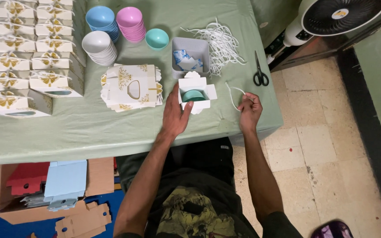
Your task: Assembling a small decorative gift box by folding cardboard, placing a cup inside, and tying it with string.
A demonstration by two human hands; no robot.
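Head view, centre frame: left hand (176,115) lies flat, fingers spread, against the near side of a small white box (194,93) standing open on the green table (89,128); a teal bowl (193,95) sits inside. Right hand (249,111) pinches a white string (233,94) just right of the box. Scissors (260,72) lie beyond, upper right.

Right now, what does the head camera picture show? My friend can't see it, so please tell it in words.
A person's left hand steadies a small open white gift box with a teal bowl inside, while the right hand holds a white string. On the green table lie flat boxes, finished boxes, stacked bowls, strings and scissors.
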